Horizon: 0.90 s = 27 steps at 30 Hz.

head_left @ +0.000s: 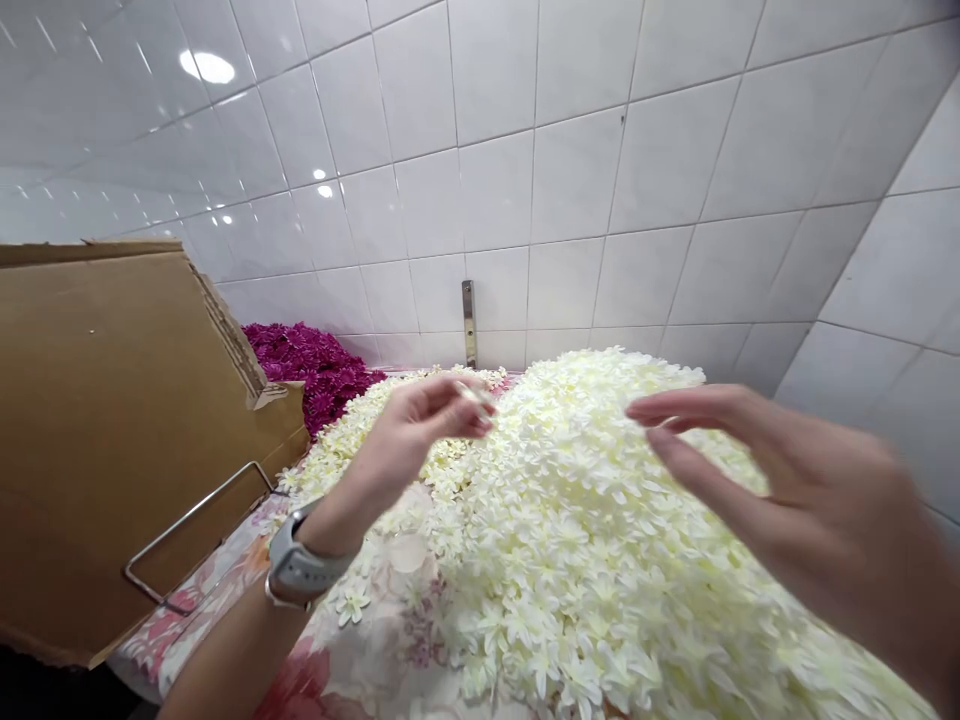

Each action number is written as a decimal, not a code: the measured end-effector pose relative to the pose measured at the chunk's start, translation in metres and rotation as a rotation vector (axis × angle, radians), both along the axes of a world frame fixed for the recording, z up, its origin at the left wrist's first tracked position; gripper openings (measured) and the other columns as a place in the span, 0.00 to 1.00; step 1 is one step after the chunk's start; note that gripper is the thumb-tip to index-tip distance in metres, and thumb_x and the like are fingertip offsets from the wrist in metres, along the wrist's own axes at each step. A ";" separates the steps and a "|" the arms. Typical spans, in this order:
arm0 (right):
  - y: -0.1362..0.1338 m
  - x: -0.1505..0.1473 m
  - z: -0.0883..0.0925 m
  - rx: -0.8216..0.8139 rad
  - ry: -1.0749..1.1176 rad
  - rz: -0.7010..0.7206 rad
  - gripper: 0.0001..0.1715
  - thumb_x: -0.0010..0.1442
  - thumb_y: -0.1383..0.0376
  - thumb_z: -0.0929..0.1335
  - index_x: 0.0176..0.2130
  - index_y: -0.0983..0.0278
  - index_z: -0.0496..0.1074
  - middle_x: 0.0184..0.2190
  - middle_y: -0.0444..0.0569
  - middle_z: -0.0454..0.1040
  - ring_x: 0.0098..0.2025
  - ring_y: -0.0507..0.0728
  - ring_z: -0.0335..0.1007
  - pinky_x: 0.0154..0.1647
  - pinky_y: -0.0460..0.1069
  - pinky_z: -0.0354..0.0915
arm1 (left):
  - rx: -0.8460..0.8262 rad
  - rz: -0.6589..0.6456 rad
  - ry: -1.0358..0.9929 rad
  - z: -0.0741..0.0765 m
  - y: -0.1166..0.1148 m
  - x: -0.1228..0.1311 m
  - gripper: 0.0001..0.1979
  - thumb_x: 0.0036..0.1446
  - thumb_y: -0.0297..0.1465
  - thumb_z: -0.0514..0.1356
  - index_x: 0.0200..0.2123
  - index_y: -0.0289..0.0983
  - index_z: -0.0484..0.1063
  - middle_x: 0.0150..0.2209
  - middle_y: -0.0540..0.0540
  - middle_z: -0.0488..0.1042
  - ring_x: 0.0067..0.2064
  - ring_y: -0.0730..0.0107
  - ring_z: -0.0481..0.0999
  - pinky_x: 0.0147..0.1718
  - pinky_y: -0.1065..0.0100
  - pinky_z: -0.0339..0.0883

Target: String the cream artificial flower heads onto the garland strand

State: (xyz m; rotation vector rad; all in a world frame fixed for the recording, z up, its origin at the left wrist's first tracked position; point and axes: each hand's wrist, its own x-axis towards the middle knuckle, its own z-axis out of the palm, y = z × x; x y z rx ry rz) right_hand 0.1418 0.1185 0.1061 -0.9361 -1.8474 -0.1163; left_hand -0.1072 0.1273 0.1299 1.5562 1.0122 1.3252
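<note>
My left hand [439,412], with a grey smartwatch [304,558] at its wrist, is closed in a pinch above the flowers. Between its fingertips shows a small white flower piece [474,397], too blurred to make out fully. On the right, my right hand [780,480] hovers over the heap of white artificial flowers [570,520], smeared a little by motion. Its thumb and forefinger stand apart with nothing visible between them. Smaller cream flowers [360,425] lie behind and left of my left hand. A single white flower [351,603] rests on the floral cloth near my wrist.
A cardboard box [112,430] stands at the left, with a bent metal wire frame [199,520] before it. Purple flowers [319,365] are piled behind the box. The floral tablecloth [367,670] covers the table. White wall tiles [495,190] with a metal strip [469,322] close off the back.
</note>
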 end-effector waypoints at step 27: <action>-0.003 -0.015 -0.002 -0.418 0.227 0.449 0.05 0.58 0.63 0.67 0.32 0.62 0.70 0.26 0.44 0.71 0.28 0.49 0.68 0.28 0.42 0.66 | 0.251 -0.010 0.147 -0.024 -0.026 0.071 0.06 0.56 0.29 0.57 0.35 0.32 0.71 0.30 0.45 0.76 0.32 0.72 0.76 0.33 0.71 0.71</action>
